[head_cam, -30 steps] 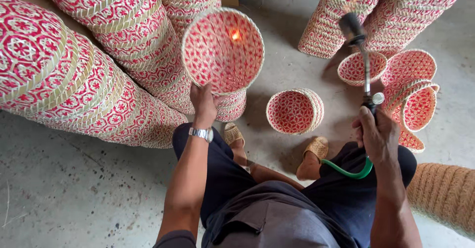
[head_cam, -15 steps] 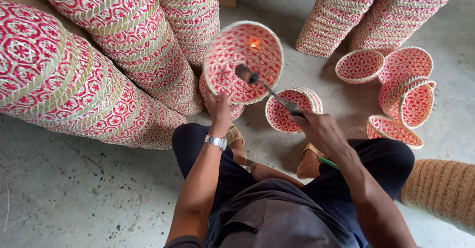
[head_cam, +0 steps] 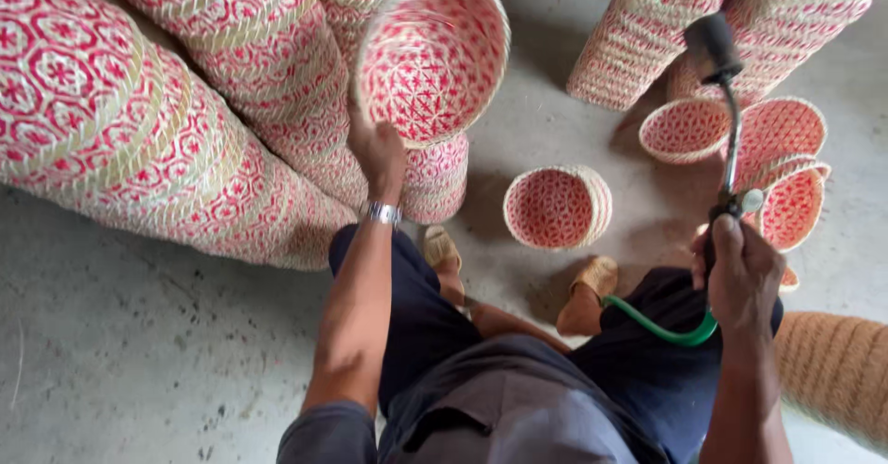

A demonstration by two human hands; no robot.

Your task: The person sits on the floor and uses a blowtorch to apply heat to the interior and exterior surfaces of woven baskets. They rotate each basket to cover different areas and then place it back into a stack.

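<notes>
Currently: left hand [head_cam: 377, 149] gripping lower rim of round red-and-cream woven basket [head_cam: 433, 57], held tilted, opening facing camera, in front of stacked woven baskets [head_cam: 185, 103]. Right hand [head_cam: 740, 274] closed around handle of gas torch [head_cam: 726, 103], nozzle raised upright, well apart from held basket. Green hose [head_cam: 661, 330] running from torch across lap. Small basket [head_cam: 558, 207] standing on concrete floor [head_cam: 139, 353] between both hands; further bowls [head_cam: 740, 131] at right.

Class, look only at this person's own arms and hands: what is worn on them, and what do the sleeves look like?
The left hand is bare, with a silver metal wristwatch on its wrist. The right hand is bare, with no watch, ring or glove visible. The left arm is uncovered up to a short dark grey sleeve.
</notes>
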